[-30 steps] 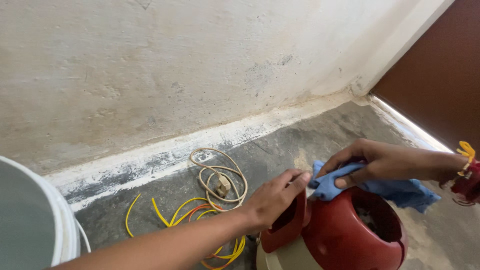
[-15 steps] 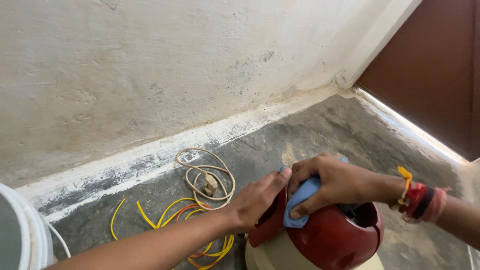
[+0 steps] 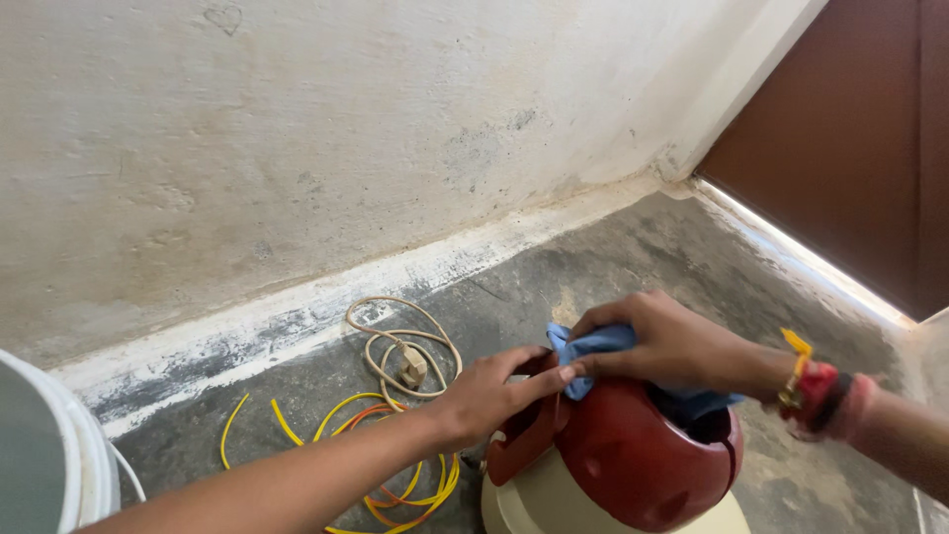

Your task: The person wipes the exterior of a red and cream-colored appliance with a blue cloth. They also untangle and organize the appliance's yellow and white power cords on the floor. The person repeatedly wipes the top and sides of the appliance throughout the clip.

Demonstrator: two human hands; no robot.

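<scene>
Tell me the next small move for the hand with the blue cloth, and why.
Probably draw the blue cloth across the top of the red shell. The right hand presses the cloth at the shell's upper rim, while the left hand steadies the red flap at its side, so most of the curved surface lies beyond the cloth.

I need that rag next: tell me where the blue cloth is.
In the head view, the blue cloth is right of centre, pressed under the right hand on top of the red appliance, beside the left hand.

Stained wall (image 3: 326, 129), grey floor (image 3: 613, 267), brown door (image 3: 850, 148)
</scene>
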